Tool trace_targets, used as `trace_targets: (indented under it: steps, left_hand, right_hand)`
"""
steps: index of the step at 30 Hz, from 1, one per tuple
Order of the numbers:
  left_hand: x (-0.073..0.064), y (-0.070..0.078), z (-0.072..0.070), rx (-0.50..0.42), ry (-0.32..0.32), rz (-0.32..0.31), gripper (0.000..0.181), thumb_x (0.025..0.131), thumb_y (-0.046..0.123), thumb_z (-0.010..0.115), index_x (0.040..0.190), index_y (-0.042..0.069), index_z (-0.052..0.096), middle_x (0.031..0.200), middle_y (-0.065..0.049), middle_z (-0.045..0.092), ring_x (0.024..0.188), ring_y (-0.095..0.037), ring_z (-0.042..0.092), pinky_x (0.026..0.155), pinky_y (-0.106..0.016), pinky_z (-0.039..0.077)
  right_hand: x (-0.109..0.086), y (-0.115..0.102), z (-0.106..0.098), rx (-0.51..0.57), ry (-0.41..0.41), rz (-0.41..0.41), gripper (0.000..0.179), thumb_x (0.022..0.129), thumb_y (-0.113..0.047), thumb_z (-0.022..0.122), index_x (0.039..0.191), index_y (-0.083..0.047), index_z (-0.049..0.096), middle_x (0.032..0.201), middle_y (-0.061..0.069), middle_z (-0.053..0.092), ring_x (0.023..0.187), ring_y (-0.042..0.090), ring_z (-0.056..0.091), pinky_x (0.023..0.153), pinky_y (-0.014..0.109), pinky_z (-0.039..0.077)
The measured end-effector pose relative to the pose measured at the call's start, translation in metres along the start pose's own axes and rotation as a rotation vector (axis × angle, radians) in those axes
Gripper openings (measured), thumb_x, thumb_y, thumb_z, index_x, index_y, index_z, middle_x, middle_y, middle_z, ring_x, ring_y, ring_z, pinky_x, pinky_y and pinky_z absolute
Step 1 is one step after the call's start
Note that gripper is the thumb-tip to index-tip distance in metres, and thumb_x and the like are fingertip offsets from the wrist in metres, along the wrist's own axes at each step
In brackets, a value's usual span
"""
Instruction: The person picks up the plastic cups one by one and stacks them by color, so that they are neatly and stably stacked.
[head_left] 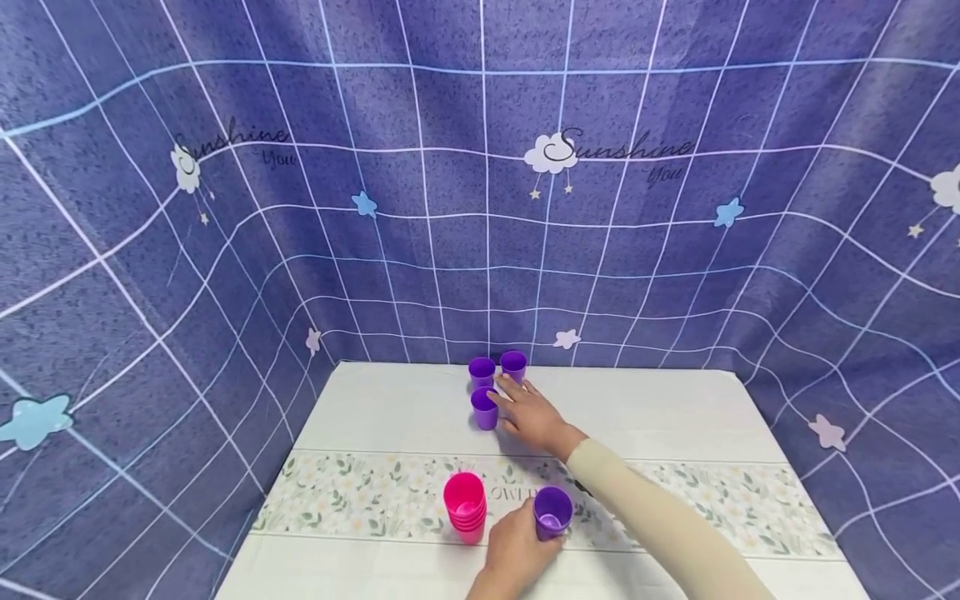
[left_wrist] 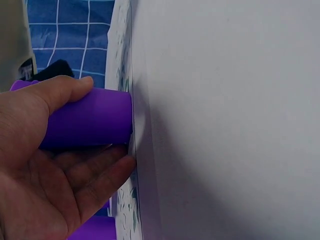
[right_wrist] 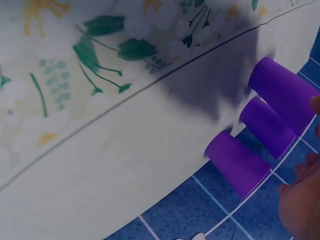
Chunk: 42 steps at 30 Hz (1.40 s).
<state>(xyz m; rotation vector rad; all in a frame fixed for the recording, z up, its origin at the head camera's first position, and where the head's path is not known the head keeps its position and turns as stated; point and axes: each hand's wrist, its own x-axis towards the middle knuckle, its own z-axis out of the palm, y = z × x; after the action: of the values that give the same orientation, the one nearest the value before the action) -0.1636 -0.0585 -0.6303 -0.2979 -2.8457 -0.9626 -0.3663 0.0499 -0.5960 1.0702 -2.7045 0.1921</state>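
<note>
At the front of the table, my left hand [head_left: 517, 550] holds a purple cup [head_left: 552, 523] that stands upright. In the left wrist view, the thumb lies along one side of this purple cup [left_wrist: 95, 117] and the fingers pass along the other. My right hand [head_left: 536, 421] reaches across to the back, its fingers spread beside three upright purple cups, the nearest cup [head_left: 486, 414] among them. Its fingertips overlap these cups in view; I cannot tell whether they touch. To the left of my left hand stands a nested stack of pink cups [head_left: 468, 517].
The white table [head_left: 390, 408] has a floral band [head_left: 360, 496] across its middle. Blue grid-patterned cloth [head_left: 450, 250] hangs behind the table and along both sides. The three back cups stand close to the table's far edge.
</note>
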Motion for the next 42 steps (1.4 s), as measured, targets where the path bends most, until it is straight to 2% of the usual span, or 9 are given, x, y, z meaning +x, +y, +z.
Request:
trace_targets:
  steps: [8,14,19,25,29,36,42]
  left_hand:
    - [0.001,-0.001,0.002,0.0,-0.011,-0.014,0.049,0.072,0.038,0.092,0.11,0.015,0.07,0.091,-0.004,0.08,0.083,-0.019,0.076,0.074,-0.036,0.058]
    - [0.0,0.0,0.002,-0.017,-0.032,-0.024,0.048,0.073,0.037,0.092,0.11,0.016,0.07,0.093,-0.003,0.08,0.085,-0.019,0.076,0.076,-0.037,0.058]
    - [-0.004,0.0,0.004,-0.018,-0.054,-0.04,0.049,0.073,0.039,0.091,0.112,0.016,0.07,0.094,-0.002,0.08,0.087,-0.018,0.076,0.077,-0.036,0.058]
    - [-0.002,-0.001,0.005,0.0,-0.004,-0.018,0.052,0.072,0.036,0.092,0.115,0.016,0.071,0.096,-0.003,0.081,0.087,-0.019,0.077,0.077,-0.037,0.059]
    - [0.001,-0.001,0.007,0.018,0.003,-0.011,0.055,0.072,0.037,0.092,0.119,0.017,0.071,0.098,-0.003,0.082,0.088,-0.019,0.077,0.078,-0.037,0.059]
    - [0.001,-0.003,0.008,0.037,0.014,-0.01,0.056,0.071,0.038,0.092,0.118,0.016,0.071,0.095,-0.004,0.081,0.085,-0.02,0.077,0.075,-0.037,0.059]
    - [0.0,-0.003,0.008,0.037,0.023,-0.006,0.057,0.071,0.037,0.093,0.118,0.016,0.071,0.094,-0.005,0.081,0.084,-0.02,0.077,0.073,-0.036,0.058]
  right_hand:
    - [0.019,-0.006,-0.001,-0.022,-0.083,-0.052,0.075,0.103,-0.03,0.065,0.167,-0.015,0.03,0.177,0.013,0.024,0.163,0.037,0.028,0.133,0.057,0.027]
    - [0.02,-0.01,0.009,-0.034,-0.092,-0.099,0.074,0.101,-0.027,0.068,0.166,-0.016,0.034,0.175,0.014,0.03,0.162,0.038,0.03,0.132,0.058,0.03]
    - [0.013,-0.015,0.016,-0.008,-0.079,-0.087,0.068,0.101,-0.023,0.069,0.162,-0.015,0.041,0.173,0.014,0.034,0.161,0.042,0.03,0.131,0.055,0.031]
    - [0.018,-0.02,0.012,0.069,-0.072,-0.057,0.047,0.109,-0.023,0.057,0.154,-0.015,0.046,0.171,0.014,0.037,0.158,0.042,0.036,0.128,0.049,0.039]
    - [0.021,-0.022,0.006,0.117,-0.089,-0.022,0.043,0.109,-0.021,0.057,0.15,-0.015,0.048,0.165,0.016,0.044,0.154,0.041,0.042,0.124,0.05,0.045]
    - [0.012,-0.024,-0.005,0.15,-0.016,0.009,0.044,0.102,-0.013,0.068,0.144,-0.015,0.054,0.155,0.016,0.051,0.146,0.038,0.05,0.119,0.047,0.051]
    - [-0.004,-0.031,-0.03,0.281,0.089,0.075,0.047,0.095,-0.009,0.075,0.139,-0.01,0.059,0.147,0.016,0.057,0.137,0.038,0.055,0.118,0.05,0.051]
